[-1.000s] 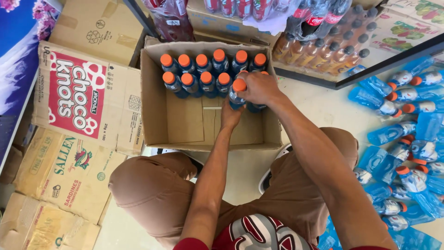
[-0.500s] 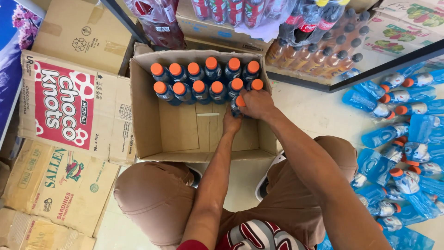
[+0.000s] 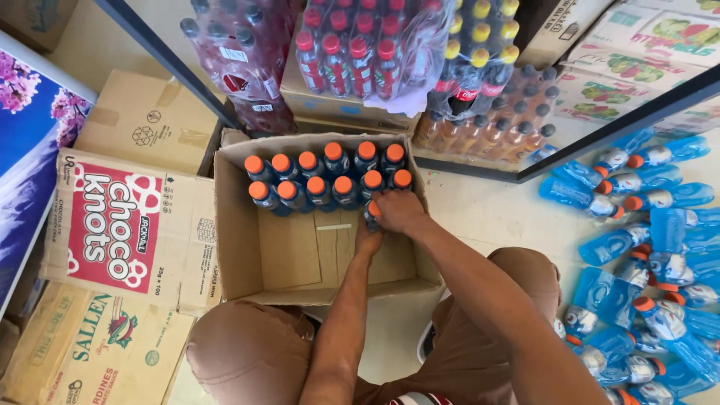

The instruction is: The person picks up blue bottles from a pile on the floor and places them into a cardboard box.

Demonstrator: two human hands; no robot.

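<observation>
Head view: right hand [image 3: 401, 210] grips orange-capped bottle [image 3: 373, 212]; cardboard box [image 3: 236, 240].

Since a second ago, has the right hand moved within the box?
Yes. The right hand has come down from the second row's end bottle onto a bottle starting a third row in the cardboard box.

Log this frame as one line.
right hand: on bottle | left hand: beside it | box: two bottle rows at back

Shop stockroom: shrink-wrapped drink packs [image 3: 352, 52], stacked cartons [image 3: 131, 225].
</observation>
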